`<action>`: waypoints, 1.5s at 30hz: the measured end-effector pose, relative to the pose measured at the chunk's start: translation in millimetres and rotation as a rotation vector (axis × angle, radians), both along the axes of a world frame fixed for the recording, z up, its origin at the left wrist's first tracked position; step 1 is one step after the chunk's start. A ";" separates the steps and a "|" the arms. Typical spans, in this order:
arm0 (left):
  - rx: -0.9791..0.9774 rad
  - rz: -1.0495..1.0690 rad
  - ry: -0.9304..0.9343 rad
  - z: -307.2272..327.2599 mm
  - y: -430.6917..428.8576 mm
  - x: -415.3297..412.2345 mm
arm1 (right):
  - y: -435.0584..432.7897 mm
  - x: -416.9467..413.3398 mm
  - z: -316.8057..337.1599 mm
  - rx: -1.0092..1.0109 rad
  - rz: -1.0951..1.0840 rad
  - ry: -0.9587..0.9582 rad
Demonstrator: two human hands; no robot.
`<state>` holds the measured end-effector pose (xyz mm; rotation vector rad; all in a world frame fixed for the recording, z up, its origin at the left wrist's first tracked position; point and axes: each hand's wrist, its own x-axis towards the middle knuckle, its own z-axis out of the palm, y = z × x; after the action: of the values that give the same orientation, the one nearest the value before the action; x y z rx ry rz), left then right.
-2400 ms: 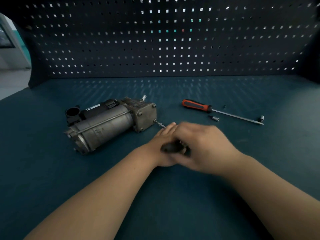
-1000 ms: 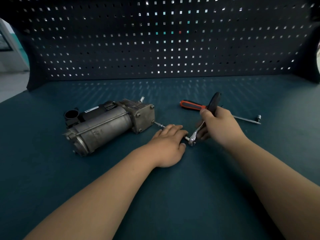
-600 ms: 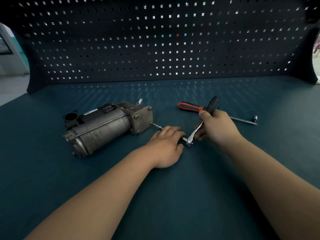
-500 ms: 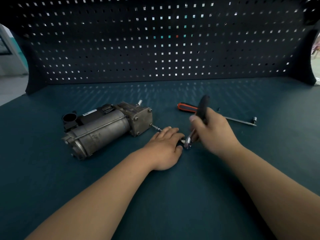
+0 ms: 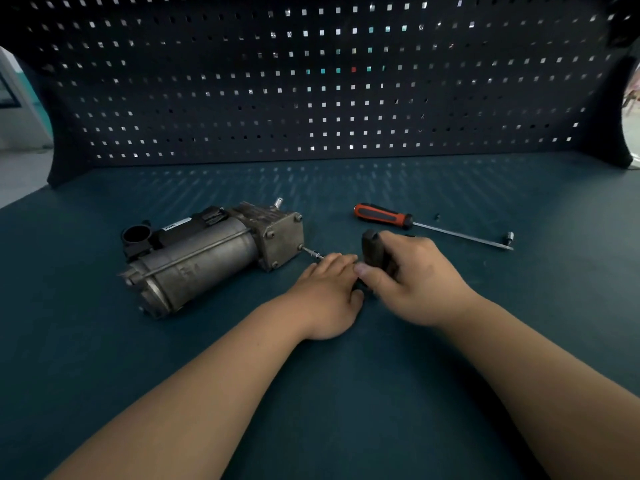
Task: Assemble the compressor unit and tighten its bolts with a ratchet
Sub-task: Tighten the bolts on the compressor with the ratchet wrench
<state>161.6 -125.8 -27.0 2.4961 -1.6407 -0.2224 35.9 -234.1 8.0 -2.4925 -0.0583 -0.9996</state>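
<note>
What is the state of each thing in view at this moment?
Grey metal compressor unit: lying on its side, silver shaft entering its end plate.
Black-handled ratchet: gripped by the right hand.
Left hand: resting flat over the shaft.
Orange-and-black screwdriver: lying loose, untouched.

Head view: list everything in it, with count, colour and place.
compressor: 1, grey and black, bench, left of centre
bolt: 1, silver, sticking out of compressor's right end
ratchet: 1, black handle, in right hand; head hidden
screwdriver: 1, orange-black handle, silver shaft, lying beyond the hands
socket: 1, silver, by screwdriver's tip
bit: 1, dark, small, beyond screwdriver's shaft
bench: 1, dark teal, under everything
pegboard: 1, black, at back
left hand: 1, resting on bench at bolt's end
right hand: 1, gripping ratchet
</note>
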 end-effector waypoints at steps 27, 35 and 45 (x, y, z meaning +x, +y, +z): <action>-0.310 0.490 -0.516 48.4 47.6 55.6 | 0.7 4.8 2.6 -0.322 -0.525 0.649; -0.262 0.512 -0.572 35.1 44.3 63.6 | -25.4 50.3 8.8 1.065 -0.308 0.308; -0.270 0.643 -0.545 38.4 22.8 61.2 | -26.7 49.7 -12.0 1.087 -0.328 0.231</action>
<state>222.8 -102.9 11.4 2.8293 -0.8027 0.7489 85.6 -260.8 -4.0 -1.5843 0.7729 -0.5809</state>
